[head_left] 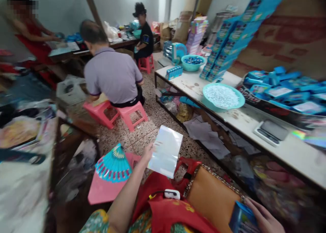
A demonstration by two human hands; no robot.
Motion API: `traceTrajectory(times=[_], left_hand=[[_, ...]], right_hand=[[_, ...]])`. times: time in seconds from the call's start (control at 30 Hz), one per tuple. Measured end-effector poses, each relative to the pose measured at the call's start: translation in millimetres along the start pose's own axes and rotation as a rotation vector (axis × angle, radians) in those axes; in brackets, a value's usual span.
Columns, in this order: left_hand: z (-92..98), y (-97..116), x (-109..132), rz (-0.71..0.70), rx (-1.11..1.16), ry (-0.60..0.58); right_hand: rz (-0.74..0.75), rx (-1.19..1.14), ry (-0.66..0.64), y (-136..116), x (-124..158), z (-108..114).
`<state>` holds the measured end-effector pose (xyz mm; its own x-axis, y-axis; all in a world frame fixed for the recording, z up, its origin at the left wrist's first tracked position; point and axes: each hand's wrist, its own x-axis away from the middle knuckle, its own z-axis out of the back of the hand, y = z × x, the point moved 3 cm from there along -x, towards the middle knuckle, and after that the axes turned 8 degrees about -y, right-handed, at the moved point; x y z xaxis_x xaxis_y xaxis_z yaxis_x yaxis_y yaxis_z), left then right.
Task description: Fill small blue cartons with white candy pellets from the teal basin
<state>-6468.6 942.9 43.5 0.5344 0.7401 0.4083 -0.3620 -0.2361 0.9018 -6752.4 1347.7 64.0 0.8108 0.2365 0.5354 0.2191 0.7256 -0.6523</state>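
Down low, the left hand (148,151) is pinching a clear glossy plastic sleeve (165,150) by its left edge, fingers closed on it, so the thin flat rectangle is hanging out to the right of the grip, above the speckled terrazzo floor (152,121). At the bottom right corner of the view the right hand (263,217) is wrapping around a small blue printed box (241,219), fingers curling over its right side while the box is sticking out to the left of the palm. Between the two hands a red cloth bag (165,209) and a tan leather-like bag (214,199) with a beaded rim are resting on the lap. A pleated teal paper fan (113,165) is lying spread on a pink plastic stool (102,190). On the long white table (292,151), a round teal basin (222,97) of small white pieces is sitting near the front edge, with blue boxes (285,90) piling up along the far edge.
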Motion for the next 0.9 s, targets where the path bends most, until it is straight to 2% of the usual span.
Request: traceTrajectory(times=[0.07, 0.13, 0.23, 0.33, 0.43, 0.53, 0.63, 0.73, 0.8, 0.9], left_hand=[[-1.9, 13.6, -52.3, 0.001, 0.047, -0.067], [-1.6, 29.9, -106.4, 0.013, 0.069, -0.120], [1.2, 58.5, -181.6, 0.042, 0.046, -0.185], [2.1, 93.8, -245.4, 0.054, -0.115, -0.231], [-14.4, 142.1, -293.2, -0.026, -0.373, -0.435], [-51.0, 200.5, -314.1, -0.160, -0.558, -0.723], [-95.7, 250.3, -319.0, -0.269, -0.682, -0.981], [-137.2, 277.7, -335.0, -0.321, -0.839, -1.093], [-163.2, 288.7, -356.3, -0.351, -0.934, -1.067], [-199.2, 306.8, -392.8, -0.383, -0.948, -0.892]], right_hand=[[-0.007, -0.026, 0.007, -35.2, -32.4, -17.9], [0.045, -0.032, -0.009, -83.0, -67.4, -41.2], [0.142, -0.043, -0.079, -167.5, -116.4, -84.8], [0.264, -0.073, -0.204, -254.1, -156.2, -127.0], [0.397, -0.064, -0.249, -324.8, -187.3, -150.3], [0.450, -0.062, -0.326, -363.4, -206.2, -156.4], [0.373, -0.072, -0.400, -370.6, -214.4, -146.6], [0.307, -0.112, -0.299, -360.7, -218.3, -111.0], [0.303, -0.143, -0.162, -348.0, -218.5, -71.2], [0.267, -0.239, 0.105, -317.2, -213.4, 8.4]])
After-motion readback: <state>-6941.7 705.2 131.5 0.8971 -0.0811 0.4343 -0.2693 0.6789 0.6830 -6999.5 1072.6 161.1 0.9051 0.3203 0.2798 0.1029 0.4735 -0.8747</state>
